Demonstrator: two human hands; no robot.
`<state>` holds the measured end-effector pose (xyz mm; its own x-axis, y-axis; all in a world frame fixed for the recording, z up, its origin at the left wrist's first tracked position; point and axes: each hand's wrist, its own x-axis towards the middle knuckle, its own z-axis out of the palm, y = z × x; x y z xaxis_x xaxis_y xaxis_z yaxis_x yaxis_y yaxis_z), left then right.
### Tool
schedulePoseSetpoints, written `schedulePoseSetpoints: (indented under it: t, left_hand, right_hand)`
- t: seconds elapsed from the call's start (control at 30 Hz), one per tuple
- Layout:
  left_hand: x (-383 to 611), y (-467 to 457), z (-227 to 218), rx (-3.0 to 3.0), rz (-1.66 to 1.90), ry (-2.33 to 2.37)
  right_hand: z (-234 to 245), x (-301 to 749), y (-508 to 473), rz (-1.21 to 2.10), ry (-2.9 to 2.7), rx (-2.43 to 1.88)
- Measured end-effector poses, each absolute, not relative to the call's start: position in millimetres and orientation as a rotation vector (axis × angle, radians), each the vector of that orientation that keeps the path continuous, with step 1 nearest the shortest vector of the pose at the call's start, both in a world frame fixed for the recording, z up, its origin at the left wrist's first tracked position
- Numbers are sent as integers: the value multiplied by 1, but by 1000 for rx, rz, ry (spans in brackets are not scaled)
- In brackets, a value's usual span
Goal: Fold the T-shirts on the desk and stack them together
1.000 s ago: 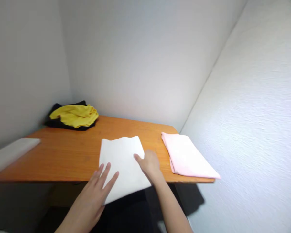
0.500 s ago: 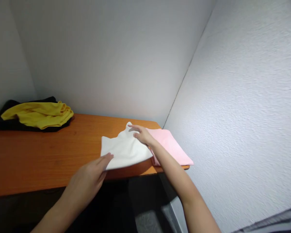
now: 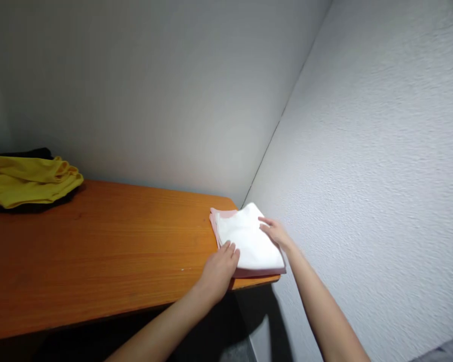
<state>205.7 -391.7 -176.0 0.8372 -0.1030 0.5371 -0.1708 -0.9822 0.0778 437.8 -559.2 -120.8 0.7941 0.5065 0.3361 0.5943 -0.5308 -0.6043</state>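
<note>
The left hand [image 3: 219, 271] lies on the near corner of the white cloth [image 3: 247, 239], with the fingers close together and a little bent. It presses down from above and I see no pinch, but its thumb side is hard to make out. The right hand [image 3: 274, 234] touches the far side of the same cloth with loose fingers, also without pinching. The white cloth sits on top of the pink cloth [image 3: 258, 273], and the pink shows as a thin border along the near and left sides. This stack lies at the right end of the table [image 3: 98, 236], very close to the front edge and to the corner of the wall [image 3: 362, 151].

Because the stack is so near the edge, a push or pull toward the body could make it slide and drop off the table. The white cloth may also slip on the pink one, and then the edges would no longer lie even. If the far corner rubs the wall, it could bend over.

The hands hide parts of the white cloth, and I cannot tell how many layers each cloth has. Far to the left, the yellow cloth [image 3: 26, 181] lies over the black cloth [image 3: 22, 207], and the picture edge cuts off both.
</note>
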Motion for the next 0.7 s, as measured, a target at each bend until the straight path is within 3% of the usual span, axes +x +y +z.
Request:
schedulePoseSetpoints:
  t: [0.13, 0.23, 0.57, 0.7]
  left_hand:
    - [227, -403, -225, 2913, 770, -210]
    - [229, -402, -233, 2917, 733, -203]
    - [207, -412, -192, 2853, 743, -86]
    - [205, -414, -189, 2808, 678, -78]
  right_hand:
    - [-197, 442, -573, -205, -778, -2369]
    - [-211, 448, -573, -241, -811, -2421]
    - [-130, 463, -549, -475, -1156, -2396]
    - [-132, 461, -554, -517, -1116, -2536]
